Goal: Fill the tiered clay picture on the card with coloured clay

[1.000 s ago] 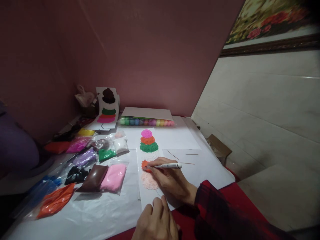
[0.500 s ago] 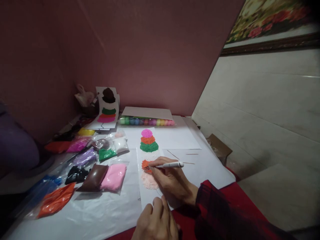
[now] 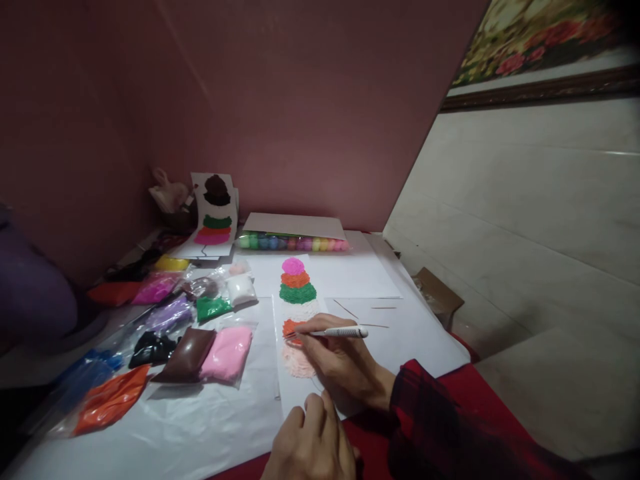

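Observation:
My right hand (image 3: 345, 363) pinches a slim fork (image 3: 345, 331) with a white patterned handle. Its tines touch an orange clay patch (image 3: 290, 328) on a tall white card (image 3: 295, 397). Below that patch is a pale peach clay layer (image 3: 297, 363); above it are white (image 3: 295, 310), green (image 3: 299, 293), orange (image 3: 295, 281) and magenta (image 3: 293, 267) layers with rough surfaces. My left hand (image 3: 313, 440) rests at the card's lower end, fingers curled and close together; whatever lies under its fingertips is hidden.
Clay packets lie on the left, among them brown (image 3: 187, 357), pink (image 3: 227, 353) and orange (image 3: 113, 400). Behind stand a second layered card (image 3: 200, 200) and a pack of coloured clay (image 3: 293, 243). Thin sticks (image 3: 384, 308) lie right of my hand. A cardboard box (image 3: 437, 293) sits beyond the table.
The fork's tines have shifted slightly left on the orange patch. My left hand stays in place.

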The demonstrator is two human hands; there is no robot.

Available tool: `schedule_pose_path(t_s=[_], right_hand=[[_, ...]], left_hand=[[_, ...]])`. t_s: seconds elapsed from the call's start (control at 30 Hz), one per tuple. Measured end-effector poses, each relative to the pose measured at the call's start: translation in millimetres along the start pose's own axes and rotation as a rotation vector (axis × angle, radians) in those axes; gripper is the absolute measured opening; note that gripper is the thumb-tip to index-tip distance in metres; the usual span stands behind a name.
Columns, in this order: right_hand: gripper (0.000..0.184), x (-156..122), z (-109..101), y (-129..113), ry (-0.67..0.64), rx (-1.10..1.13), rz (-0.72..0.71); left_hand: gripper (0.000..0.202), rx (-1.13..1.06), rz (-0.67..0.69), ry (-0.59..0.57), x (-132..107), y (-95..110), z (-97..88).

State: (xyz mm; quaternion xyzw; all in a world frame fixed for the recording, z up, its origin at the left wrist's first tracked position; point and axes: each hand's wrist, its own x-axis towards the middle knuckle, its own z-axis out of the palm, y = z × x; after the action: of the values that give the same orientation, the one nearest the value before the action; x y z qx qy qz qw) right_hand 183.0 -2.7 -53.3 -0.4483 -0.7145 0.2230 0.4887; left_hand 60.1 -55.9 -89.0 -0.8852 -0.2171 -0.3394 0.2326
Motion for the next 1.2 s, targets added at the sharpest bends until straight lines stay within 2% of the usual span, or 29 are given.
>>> schedule_pose_path(t_s=[0.1,0.33,0.57,0.77,1.0,1.2], right_hand=[[0.016,-0.6,0.2,0.7,0.024,-0.015,-0.015],[0.015,0.9,0.9,-0.1,-0.046,-0.069,-0.059],[0.016,0.5,0.2,1.8,0.002,-0.032,-0.023],[0.016,-1.3,0.1,3.3,-0.038,-0.101,-0.035],[0.015,0.1,2.0,3.9,-0.049,-0.079,-0.039],[0.015,0.8,0.2,-1.8,0.011,-0.04,-0.014]], left_hand=[[0.012,-0.004,-0.01,0.001,-0.1,0.0,0.2],[0.013,-0.004,-0.01,-0.004,0.2,-0.4,-0.7],[0.01,-0.007,-0.011,-0.029,-0.3,-0.3,-1.1],[0.009,-0.001,-0.006,-0.013,-0.4,-0.1,-0.7],[0.01,-0.031,-0.022,-0.002,3.5,-0.2,-1.3],[0.011,-0.01,-0.027,0.001,2.1,-0.6,-0.6]])
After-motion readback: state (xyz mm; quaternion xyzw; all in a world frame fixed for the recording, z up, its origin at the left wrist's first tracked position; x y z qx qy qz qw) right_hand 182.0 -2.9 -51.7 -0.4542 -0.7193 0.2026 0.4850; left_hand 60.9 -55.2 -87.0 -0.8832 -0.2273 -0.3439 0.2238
